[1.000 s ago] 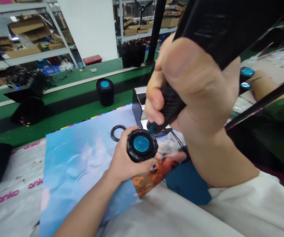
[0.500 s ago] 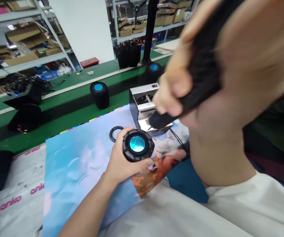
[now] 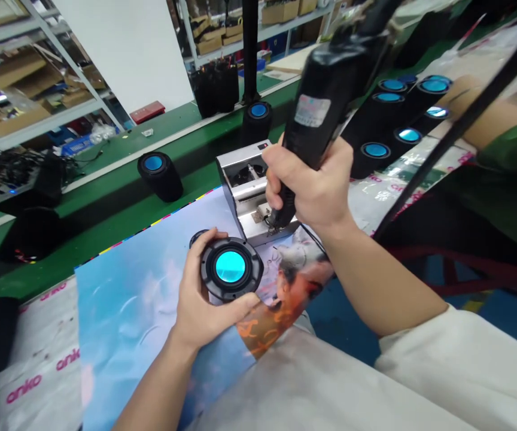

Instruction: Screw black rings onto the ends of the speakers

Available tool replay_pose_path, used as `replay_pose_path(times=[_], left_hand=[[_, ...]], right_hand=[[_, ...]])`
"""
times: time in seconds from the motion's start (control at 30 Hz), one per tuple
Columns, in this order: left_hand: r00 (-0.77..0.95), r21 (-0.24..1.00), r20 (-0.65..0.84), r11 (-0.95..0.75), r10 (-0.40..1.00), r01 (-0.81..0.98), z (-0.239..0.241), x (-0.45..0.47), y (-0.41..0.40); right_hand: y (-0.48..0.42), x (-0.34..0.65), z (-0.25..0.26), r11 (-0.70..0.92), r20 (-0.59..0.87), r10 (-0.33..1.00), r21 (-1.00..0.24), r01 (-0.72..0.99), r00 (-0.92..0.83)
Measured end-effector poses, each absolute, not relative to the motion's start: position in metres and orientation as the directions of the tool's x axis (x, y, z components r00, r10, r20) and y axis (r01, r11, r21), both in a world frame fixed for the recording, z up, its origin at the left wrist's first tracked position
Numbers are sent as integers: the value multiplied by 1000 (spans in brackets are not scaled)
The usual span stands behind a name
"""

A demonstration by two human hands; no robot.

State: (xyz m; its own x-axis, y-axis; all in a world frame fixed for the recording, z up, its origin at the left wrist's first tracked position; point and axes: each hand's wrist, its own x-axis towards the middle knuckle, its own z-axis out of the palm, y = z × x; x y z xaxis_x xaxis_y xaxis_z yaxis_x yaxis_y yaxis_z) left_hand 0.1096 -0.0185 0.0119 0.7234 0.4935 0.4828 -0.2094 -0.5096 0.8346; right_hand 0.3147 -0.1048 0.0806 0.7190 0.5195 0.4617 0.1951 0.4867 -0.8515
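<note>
My left hand (image 3: 198, 308) is wrapped round a round black speaker (image 3: 254, 272) with a shiny blue centre facing up, above the printed sheet. In my right hand (image 3: 324, 185) is a black electric screwdriver (image 3: 310, 114), held nearly upright with its tip pointing down. That tip is at the front of a metal screw feeder (image 3: 243, 157); whether it touches a screw I cannot tell. Behind my left fingers a black ring (image 3: 195, 237) lies on the sheet, mostly hidden.
Black speakers with blue tops (image 3: 162, 176) stand on the green belt (image 3: 115, 206). Several more (image 3: 375, 149) are grouped at the right, near another person's arm (image 3: 476, 114). A dark pole (image 3: 465, 120) slants across the right side. Shelves with boxes (image 3: 20, 78) are behind.
My right hand has moved away from the camera and down to the screw feeder, bringing the screwdriver upright. The left hand still grips the speaker. The whole view has shifted somewhat.
</note>
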Motion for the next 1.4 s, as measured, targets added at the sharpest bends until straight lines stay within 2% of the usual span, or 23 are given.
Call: replay_pose_path(times=[0.07,0.13,0.23,0.3,0.4,0.47,0.53,0.63,0.7,0.97,1.17,1.4], left_hand=[[715,836,502,-484,487,-258,11,109,-18],[717,834,515,-466,470,-294,12,109,-16],[720,829,524,-468,455,-307,13,110,-11],[723,827,518,-482,456,-289,14,111,-9],[715,828,517,-488,470,-277,11,113,-6],[693,836,517,-471,501,-283,7,113,-4],[667,854,502,-438,551,-281,2,112,-2],[621,874,477,-407,622,-264,-3,109,0],[595,873,484,-403,641,-275,-5,108,0],[570,855,519,-401,637,-330,-7,110,-5],[519,847,528,-379,672,-372,-12,109,-6],[470,754,650,-433,597,-494,-16,113,-10]], right_hand=[[-110,312,84,473,410,584,-873,117,701],[-117,308,92,501,387,590,-864,55,709],[-128,302,115,610,462,481,-787,94,745],[-136,297,129,628,506,451,-765,141,735],[-147,292,132,551,488,524,-819,159,698],[-152,290,119,431,386,661,-897,95,644],[-154,288,98,283,216,798,-959,-33,563],[-152,280,67,120,-4,871,-968,-221,491],[-148,274,53,58,-89,890,-951,-305,448],[-132,261,40,71,-130,918,-876,-477,375],[-129,256,40,57,-137,926,-871,-488,352],[-132,258,40,13,-162,936,-872,-489,313]])
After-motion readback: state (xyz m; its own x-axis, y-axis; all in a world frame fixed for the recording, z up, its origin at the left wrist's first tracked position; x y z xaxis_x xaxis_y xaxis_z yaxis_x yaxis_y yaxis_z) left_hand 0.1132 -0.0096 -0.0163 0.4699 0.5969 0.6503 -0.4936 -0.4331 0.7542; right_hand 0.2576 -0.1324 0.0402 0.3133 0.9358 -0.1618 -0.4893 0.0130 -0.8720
